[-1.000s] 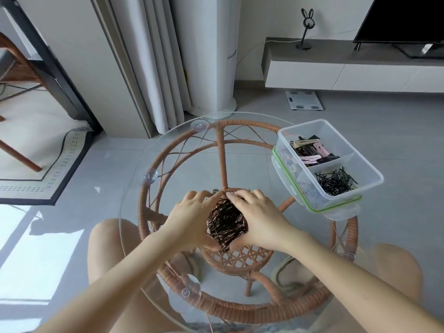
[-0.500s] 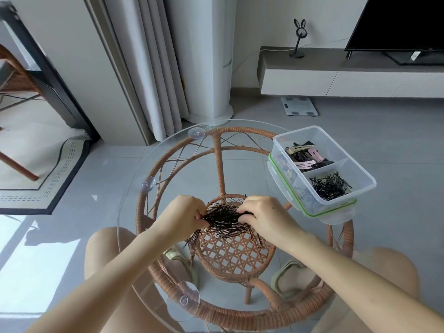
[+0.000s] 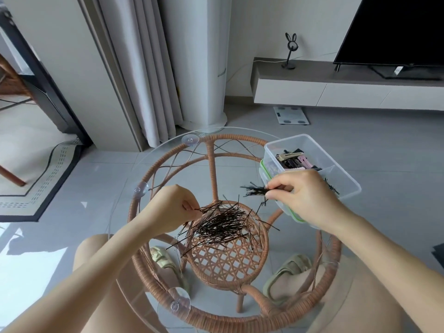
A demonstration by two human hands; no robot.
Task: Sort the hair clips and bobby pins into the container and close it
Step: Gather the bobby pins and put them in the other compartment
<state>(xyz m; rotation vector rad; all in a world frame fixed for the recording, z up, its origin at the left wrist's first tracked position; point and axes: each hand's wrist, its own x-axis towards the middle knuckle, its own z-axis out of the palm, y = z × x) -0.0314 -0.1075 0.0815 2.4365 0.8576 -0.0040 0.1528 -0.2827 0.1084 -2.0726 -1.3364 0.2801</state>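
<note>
Centrally: loose pile of thin dark-brown metal bobby pins (image 3: pixel 221 227), lying criss-cross on the round clear glass surface (image 3: pixel 185 181), above the woven lower shelf of the tan rattan frame (image 3: pixel 211 164). The pile sits well apart from the glass rim on every side, and a few strays trail toward the near left and the right. The widest stretch of glass lies between pile and far rim.

Left hand (image 3: pixel 173 210): fingers curled, pinching pins at the pile's left fringe.

Right hand (image 3: pixel 305 195): thumb and fingers pinching a small black bunch of bobby pins (image 3: pixel 254 191), raised off the glass, just beside the container's near-left corner.

Rectangular clear plastic container (image 3: pixel 310 143): open, divided in two, seated at the right rim of the surface on its green-edged clear lid (image 3: pixel 294 216).
- Far compartment: pink, beige and black hair clips (image 3: pixel 295 159).
- Near compartment: black pins (image 3: pixel 332 187), partly hidden by the right hand.

Clear suction cups (image 3: pixel 190 140): set under the glass along the frame's ring.

Small printed mark (image 3: pixel 201 135) on the glass by the far cup: too small to read.

Beneath: two pale-green sandals (image 3: pixel 286 270) on grey floor tiles (image 3: pixel 384 152).
</note>
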